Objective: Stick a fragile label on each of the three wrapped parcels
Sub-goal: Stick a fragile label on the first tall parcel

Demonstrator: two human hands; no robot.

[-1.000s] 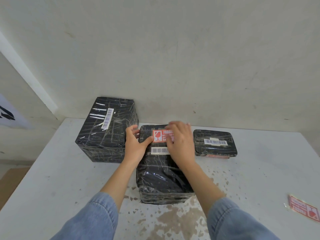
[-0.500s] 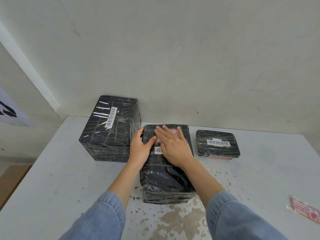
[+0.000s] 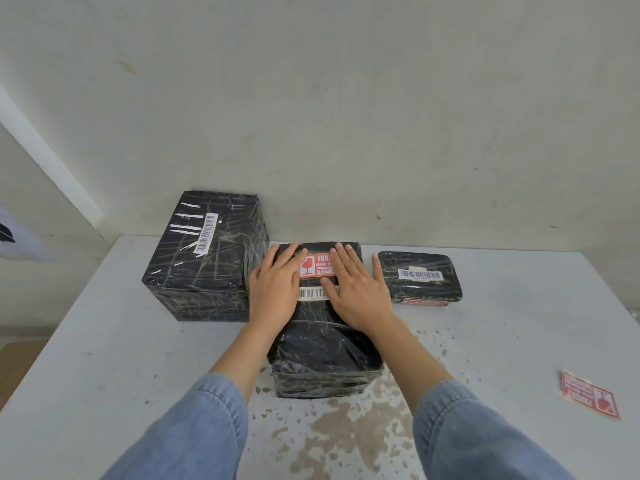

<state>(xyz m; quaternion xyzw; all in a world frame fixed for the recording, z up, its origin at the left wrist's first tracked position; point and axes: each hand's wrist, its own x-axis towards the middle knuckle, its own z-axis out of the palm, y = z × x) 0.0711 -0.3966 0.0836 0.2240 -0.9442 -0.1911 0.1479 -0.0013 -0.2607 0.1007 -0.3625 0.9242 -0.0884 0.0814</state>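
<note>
Red fragile label lies between left hand and right hand

Both hands flat on middle parcel, left hand and right hand flanking red fragile label; spare label on table

three black plastic-wrapped parcels carry white barcode stickers; the red-and-white fragile label tops the middle one; the pale grey surface shows brown speckles; blue denim sleeves.

Stained white table — bare scuffed wall behind.
</note>
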